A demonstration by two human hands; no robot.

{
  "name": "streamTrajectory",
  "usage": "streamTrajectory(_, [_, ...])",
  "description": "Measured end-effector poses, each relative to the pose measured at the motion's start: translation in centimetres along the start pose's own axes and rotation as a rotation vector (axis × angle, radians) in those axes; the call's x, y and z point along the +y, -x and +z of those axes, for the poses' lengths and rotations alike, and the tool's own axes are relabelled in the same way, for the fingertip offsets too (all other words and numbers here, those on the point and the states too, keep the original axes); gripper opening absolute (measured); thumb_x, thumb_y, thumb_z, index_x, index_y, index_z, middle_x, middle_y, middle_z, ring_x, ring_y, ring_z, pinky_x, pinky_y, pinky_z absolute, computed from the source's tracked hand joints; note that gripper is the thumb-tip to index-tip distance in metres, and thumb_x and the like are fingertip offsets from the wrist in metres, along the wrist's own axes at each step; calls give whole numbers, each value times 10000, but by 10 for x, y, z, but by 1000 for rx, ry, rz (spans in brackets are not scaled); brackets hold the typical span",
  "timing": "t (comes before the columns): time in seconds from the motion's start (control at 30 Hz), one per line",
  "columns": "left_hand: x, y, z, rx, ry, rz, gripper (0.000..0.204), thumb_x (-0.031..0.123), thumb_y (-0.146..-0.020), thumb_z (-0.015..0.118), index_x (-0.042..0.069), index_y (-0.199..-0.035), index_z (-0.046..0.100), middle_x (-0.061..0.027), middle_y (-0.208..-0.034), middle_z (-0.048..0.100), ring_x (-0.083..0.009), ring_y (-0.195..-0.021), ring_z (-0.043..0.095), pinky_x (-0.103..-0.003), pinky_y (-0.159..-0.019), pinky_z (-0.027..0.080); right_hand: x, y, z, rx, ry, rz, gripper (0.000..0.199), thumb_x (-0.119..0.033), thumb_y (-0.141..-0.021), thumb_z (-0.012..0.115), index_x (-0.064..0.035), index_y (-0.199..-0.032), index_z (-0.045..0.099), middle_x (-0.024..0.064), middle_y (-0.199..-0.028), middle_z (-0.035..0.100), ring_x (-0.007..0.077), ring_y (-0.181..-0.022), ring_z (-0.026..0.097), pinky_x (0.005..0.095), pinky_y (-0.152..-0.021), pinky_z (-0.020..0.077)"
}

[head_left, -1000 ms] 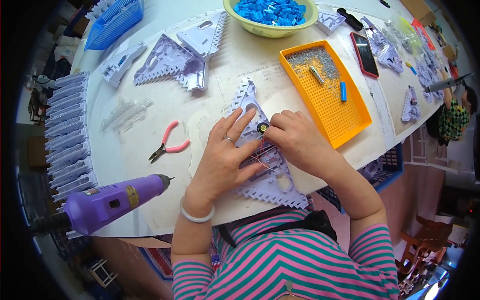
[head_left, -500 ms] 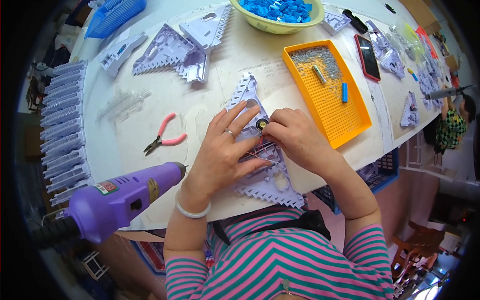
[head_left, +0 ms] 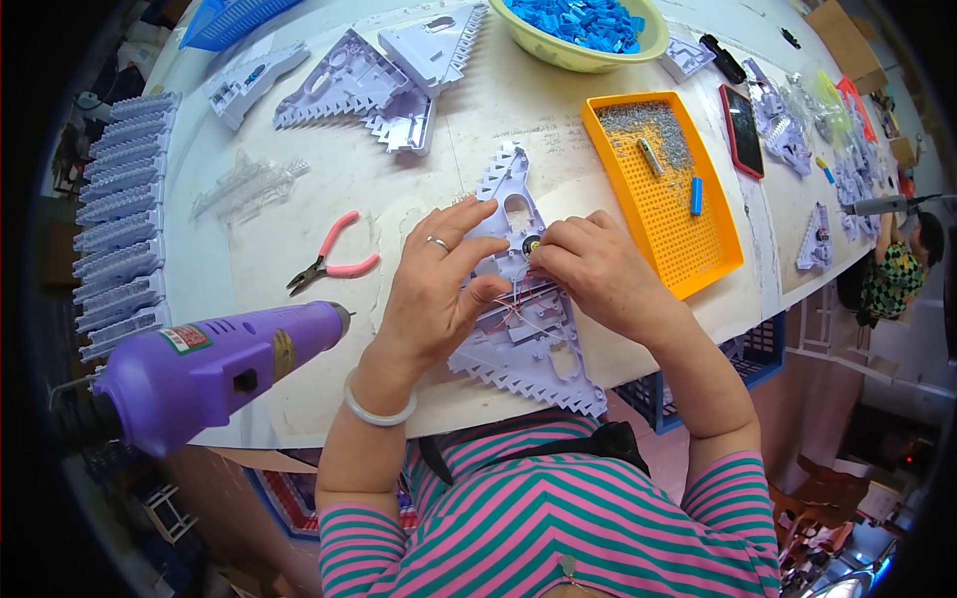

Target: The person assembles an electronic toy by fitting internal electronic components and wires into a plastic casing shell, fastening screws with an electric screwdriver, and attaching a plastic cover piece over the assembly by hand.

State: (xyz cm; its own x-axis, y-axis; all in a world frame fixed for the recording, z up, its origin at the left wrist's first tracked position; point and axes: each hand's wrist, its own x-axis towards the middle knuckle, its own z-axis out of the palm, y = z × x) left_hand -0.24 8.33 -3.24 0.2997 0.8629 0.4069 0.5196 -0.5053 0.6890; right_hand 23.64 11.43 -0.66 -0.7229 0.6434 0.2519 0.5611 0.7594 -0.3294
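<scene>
A pale lavender plastic shell (head_left: 554,383) with sawtooth edges lies on the table in front of me, its inner side up. Thin red and white wires cross its middle. My left hand (head_left: 439,267) is at the shell's left side, thumb and fingers apart, holding nothing that I can see. A small round black part (head_left: 531,245) with a gold centre sits in the shell. My right hand (head_left: 596,267) has thumb and fingers pinched at its edge; the fingertips' exact hold is partly hidden.
Pink-handled cutters (head_left: 337,254) and a purple electric screwdriver (head_left: 234,364) are on the left, near stacked toothed parts (head_left: 125,214). A yellow tray (head_left: 688,264) of screws stands right. Behind are more shells (head_left: 344,85) and a bowl (head_left: 588,58) of blue pieces. Another person (head_left: 892,269) is far right.
My left hand has drawn back to the left off the wires, its thumb now curled up and clear of them. My right hand still pinches at the round part. The whole view has shifted slightly.
</scene>
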Motion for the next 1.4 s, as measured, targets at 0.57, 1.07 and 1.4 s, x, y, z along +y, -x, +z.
streamTrajectory(0.57, [-1,3,3,-108,24,-8,410,448,-997,627,62,-1061,749,-193,-1398,616,-398,-1370,524,-568,-1157,370,-7,-7,-7,-160,62,-28,171,-126,-869,688,-75,-1028,649,64,-994,610,236,-934,624,370,-831,464])
streamTrajectory(1.07, [-3,2,5,-91,9,3,481,511,-990,604,57,-1067,741,-189,-1371,629,-404,-1342,539,-558,-1149,383,-2,1,6,-30,-48,9,169,-119,-857,719,-70,-1006,658,67,-1010,616,246,-913,624,365,-803,463])
streamTrajectory(1.4, [-4,2,4,-57,17,11,507,516,-993,588,35,-1061,733,-197,-1336,648,-407,-1306,563,-534,-1137,398,-14,-9,3,-98,129,-17,193,-107,-807,698,-68,-988,644,77,-987,595,262,-948,617,386,-862,441])
